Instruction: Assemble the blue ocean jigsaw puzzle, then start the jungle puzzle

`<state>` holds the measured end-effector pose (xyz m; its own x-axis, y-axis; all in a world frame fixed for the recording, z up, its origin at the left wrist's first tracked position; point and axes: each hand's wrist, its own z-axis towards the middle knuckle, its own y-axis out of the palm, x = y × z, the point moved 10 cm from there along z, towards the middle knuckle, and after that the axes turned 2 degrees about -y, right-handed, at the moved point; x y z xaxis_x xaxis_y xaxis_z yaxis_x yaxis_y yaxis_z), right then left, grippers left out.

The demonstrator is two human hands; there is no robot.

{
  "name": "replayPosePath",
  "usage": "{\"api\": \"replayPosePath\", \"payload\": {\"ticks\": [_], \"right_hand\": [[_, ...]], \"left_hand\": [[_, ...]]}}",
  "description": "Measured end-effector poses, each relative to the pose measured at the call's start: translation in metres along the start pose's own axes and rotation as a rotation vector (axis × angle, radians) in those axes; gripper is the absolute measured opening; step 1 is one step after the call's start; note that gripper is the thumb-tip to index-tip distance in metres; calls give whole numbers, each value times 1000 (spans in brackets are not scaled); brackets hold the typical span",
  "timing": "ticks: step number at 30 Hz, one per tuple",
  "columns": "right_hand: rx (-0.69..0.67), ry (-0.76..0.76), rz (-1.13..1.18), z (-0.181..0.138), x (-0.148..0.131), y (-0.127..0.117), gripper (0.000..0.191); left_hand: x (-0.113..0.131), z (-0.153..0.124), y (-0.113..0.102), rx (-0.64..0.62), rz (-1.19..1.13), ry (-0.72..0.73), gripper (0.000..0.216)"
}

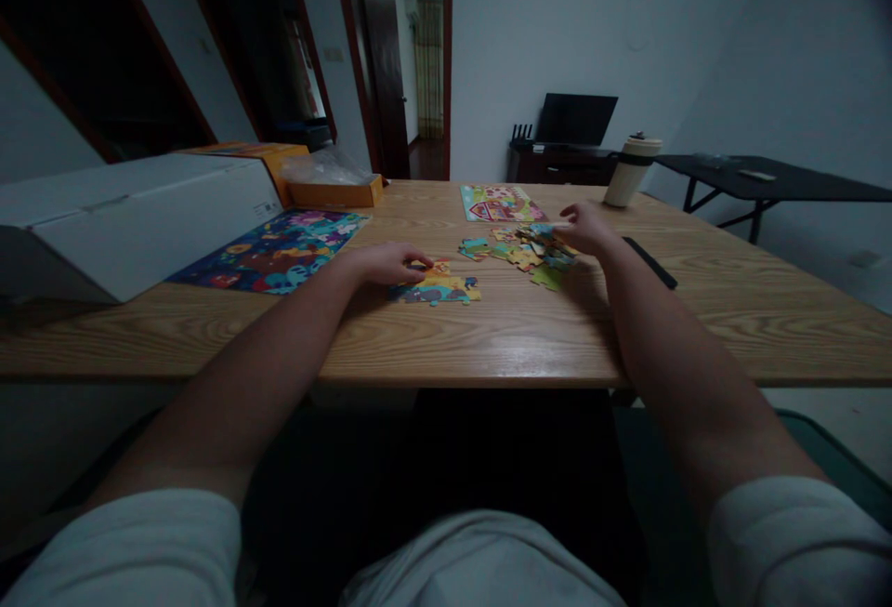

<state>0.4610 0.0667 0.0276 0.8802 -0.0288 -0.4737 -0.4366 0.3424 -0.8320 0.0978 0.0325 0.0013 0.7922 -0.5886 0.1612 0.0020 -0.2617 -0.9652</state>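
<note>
My left hand (pixel 391 264) rests at the left edge of a partly joined jigsaw puzzle (pixel 446 291), its fingers apart and curved over the pieces. Orange and yellow show in that puzzle's upper part, grey-blue along its lower part. Over on the right, my right hand (pixel 586 230) is at the side of a heap of loose puzzle pieces (pixel 526 256), thumb and fingers apart. No piece can be made out in it; its underside is hidden. Behind the heap lies a colourful picture sheet (pixel 503 204) with a red shape on it.
A dark blue illustrated sheet (pixel 285 249) lies left, beside a large white box (pixel 167 217). An orange box (pixel 334 193) with clear plastic stands behind. At right are a black flat object (pixel 650 262) and a cream tumbler (pixel 629 175). The wooden table's (pixel 530 347) front edge is near me.
</note>
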Motion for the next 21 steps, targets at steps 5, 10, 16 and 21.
{"api": "replayPosePath", "payload": {"ticks": [5, 10, 16, 21], "right_hand": [[-306, -216, -139, -15, -37, 31, 50], [-488, -320, -264, -31, -57, 58, 50], [-479, -289, -281, -35, -60, 59, 44], [-464, -281, -235, -38, -70, 58, 29]], "left_hand": [[1, 1, 0, -3, 4, 15, 58], [-2, 1, 1, -3, 4, -3, 59], [1, 0, -1, 1, 7, -1, 59], [2, -1, -1, 1, 1, 7, 57]]}}
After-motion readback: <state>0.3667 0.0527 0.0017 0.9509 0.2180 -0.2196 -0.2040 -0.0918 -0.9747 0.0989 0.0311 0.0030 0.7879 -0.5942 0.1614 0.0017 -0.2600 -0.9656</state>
